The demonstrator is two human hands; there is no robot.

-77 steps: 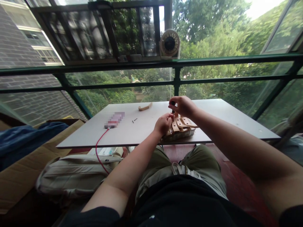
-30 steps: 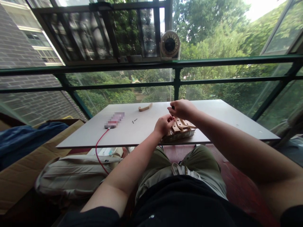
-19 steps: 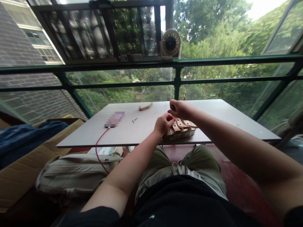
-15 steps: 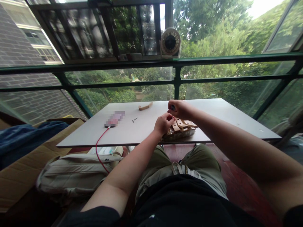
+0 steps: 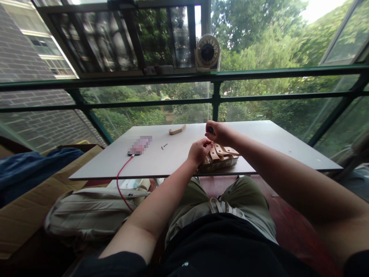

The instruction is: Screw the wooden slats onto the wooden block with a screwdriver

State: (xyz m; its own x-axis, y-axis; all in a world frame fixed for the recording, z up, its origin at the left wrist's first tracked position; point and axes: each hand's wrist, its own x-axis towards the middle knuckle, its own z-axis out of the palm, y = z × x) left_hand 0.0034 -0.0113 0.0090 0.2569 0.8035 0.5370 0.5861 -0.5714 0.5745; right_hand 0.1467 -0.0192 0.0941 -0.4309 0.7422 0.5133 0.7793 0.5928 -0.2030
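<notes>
At the front edge of the white table (image 5: pixel 155 165), a shallow see-through tray (image 5: pixel 221 165) carries several pale wooden pieces (image 5: pixel 221 151) with dark holes, set side by side. My left hand (image 5: pixel 198 152) is closed at the tray's left end, fingertips pinched by the wood; what they pinch is hidden. Just above and beyond it, my right hand (image 5: pixel 221 132) is a fist around a dark handle (image 5: pixel 211 130), like a screwdriver's. Its lower end is hidden by the fingers. A curved wooden piece (image 5: pixel 177 131) lies apart near the back edge. Two small screws (image 5: pixel 164 146) rest left of my hands.
A blurred-out phone (image 5: pixel 140 146) lies on the table's left side, a red cable (image 5: pixel 119 173) running from it over the edge. Below stands a beige bag (image 5: pixel 86 211) beside a cardboard box (image 5: pixel 34 192). A green railing (image 5: pixel 144 103) and a round fan (image 5: pixel 207 52) are beyond the table.
My right fist has shifted very slightly to the right, showing the dark handle at a different angle. My left hand and the tray have stayed in place.
</notes>
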